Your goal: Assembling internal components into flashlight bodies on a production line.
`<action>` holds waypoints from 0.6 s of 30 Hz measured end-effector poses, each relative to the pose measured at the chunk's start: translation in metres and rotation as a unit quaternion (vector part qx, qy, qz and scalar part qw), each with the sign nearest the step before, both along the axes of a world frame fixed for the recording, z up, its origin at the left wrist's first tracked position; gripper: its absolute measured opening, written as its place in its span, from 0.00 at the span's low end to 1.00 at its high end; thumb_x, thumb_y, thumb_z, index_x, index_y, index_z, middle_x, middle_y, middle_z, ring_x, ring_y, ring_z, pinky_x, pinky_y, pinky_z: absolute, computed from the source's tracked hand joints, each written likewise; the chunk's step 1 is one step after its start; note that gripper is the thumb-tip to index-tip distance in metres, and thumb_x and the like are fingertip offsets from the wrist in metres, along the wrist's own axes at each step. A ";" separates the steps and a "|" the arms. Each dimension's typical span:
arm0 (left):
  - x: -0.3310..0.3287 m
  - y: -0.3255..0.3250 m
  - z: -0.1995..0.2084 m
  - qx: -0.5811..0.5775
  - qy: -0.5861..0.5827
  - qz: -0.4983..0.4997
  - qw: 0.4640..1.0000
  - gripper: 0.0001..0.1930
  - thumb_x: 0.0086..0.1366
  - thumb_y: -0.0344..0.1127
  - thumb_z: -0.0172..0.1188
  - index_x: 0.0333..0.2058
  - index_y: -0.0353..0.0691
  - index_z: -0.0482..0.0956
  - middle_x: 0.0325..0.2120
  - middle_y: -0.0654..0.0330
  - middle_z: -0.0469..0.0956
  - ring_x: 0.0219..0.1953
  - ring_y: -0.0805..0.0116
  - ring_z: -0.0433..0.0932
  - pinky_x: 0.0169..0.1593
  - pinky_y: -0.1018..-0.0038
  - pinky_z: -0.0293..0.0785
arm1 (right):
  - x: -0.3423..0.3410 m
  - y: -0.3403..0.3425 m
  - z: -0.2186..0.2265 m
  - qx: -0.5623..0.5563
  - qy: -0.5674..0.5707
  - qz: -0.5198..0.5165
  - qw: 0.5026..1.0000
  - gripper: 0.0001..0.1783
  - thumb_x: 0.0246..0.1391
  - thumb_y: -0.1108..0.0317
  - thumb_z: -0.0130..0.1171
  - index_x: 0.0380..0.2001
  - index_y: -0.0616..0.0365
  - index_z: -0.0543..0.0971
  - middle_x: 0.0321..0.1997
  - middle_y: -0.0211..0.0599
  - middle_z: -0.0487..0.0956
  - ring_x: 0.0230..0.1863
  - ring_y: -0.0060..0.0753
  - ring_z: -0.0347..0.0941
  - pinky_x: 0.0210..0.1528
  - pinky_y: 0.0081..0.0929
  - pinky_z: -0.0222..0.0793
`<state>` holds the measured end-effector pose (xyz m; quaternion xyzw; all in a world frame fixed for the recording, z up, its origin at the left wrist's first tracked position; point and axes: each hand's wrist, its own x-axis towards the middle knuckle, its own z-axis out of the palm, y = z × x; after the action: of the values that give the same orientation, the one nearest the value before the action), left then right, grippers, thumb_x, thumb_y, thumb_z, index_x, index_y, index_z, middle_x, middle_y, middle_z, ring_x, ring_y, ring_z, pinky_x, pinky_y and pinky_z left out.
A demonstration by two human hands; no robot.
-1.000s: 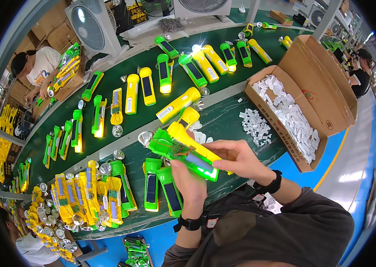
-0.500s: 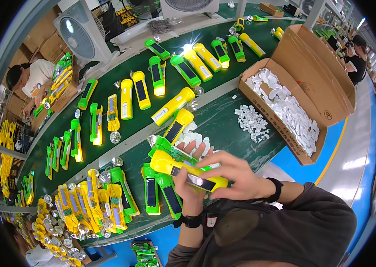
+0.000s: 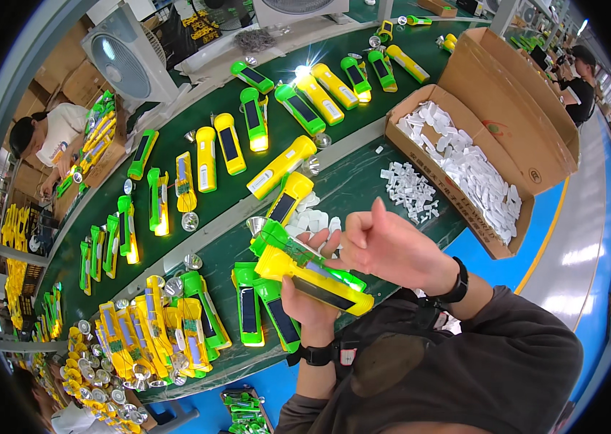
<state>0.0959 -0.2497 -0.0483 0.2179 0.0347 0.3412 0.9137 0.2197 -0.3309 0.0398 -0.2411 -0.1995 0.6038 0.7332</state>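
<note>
My left hand (image 3: pixel 310 309) grips a solar flashlight from below. The flashlight's yellow shell (image 3: pixel 331 289) with its dark panel lies beside a green shell (image 3: pixel 276 237). A silver reflector (image 3: pixel 255 225) sticks out at the head end. Just above the tail end is my right hand (image 3: pixel 396 249), one finger raised and the others bent toward the green shell. Nothing shows in it, and their tips are partly hidden. Behind my left hand lie loose white plastic pieces (image 3: pixel 314 220) and another yellow flashlight (image 3: pixel 291 197). Green flashlights (image 3: pixel 249 312) rest to the left.
A cardboard box (image 3: pixel 450 189) of white plastic parts stands at the right, beside a small white pile (image 3: pixel 410 192). Flashlights (image 3: pixel 206 160), some lit, line the green belt. Opened yellow shells (image 3: pixel 143 333) crowd the near left. A person (image 3: pixel 52 137) works at the far left.
My right hand has come off the yellow shell and moved up, one finger now raised. The flashlight in my left hand has shifted slightly right and its yellow shell has tilted a little.
</note>
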 end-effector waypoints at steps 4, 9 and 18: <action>-0.003 0.000 -0.005 0.011 0.003 -0.025 1.000 0.35 0.64 0.58 0.42 0.59 0.34 0.58 0.57 0.45 0.63 0.58 0.49 0.65 0.61 0.55 0.59 | -0.002 0.007 -0.008 0.016 -0.054 -0.013 0.998 0.27 0.65 0.44 0.34 0.27 0.57 0.68 0.23 0.30 0.71 0.33 0.25 0.65 0.52 0.26 0.61; -0.001 -0.005 -0.005 -0.010 0.058 0.013 0.998 0.35 0.64 0.57 0.43 0.58 0.32 0.59 0.55 0.44 0.65 0.55 0.52 0.68 0.60 0.57 0.60 | -0.006 0.005 -0.008 0.005 -0.032 -0.017 0.999 0.26 0.65 0.46 0.36 0.29 0.58 0.69 0.24 0.31 0.71 0.35 0.23 0.66 0.53 0.26 0.61; 0.000 -0.007 -0.002 -0.006 0.085 -0.026 0.996 0.34 0.66 0.58 0.39 0.60 0.37 0.53 0.55 0.45 0.64 0.58 0.46 0.65 0.62 0.48 0.56 | -0.029 -0.002 0.001 -0.071 -0.497 0.007 0.865 0.13 0.51 0.64 0.63 0.34 0.55 0.70 0.31 0.36 0.73 0.36 0.36 0.72 0.46 0.35 0.63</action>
<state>0.0962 -0.2565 -0.0502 0.2419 0.1084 0.2969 0.9174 0.1910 -0.3330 0.0404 -0.5593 -0.4955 0.4215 0.5138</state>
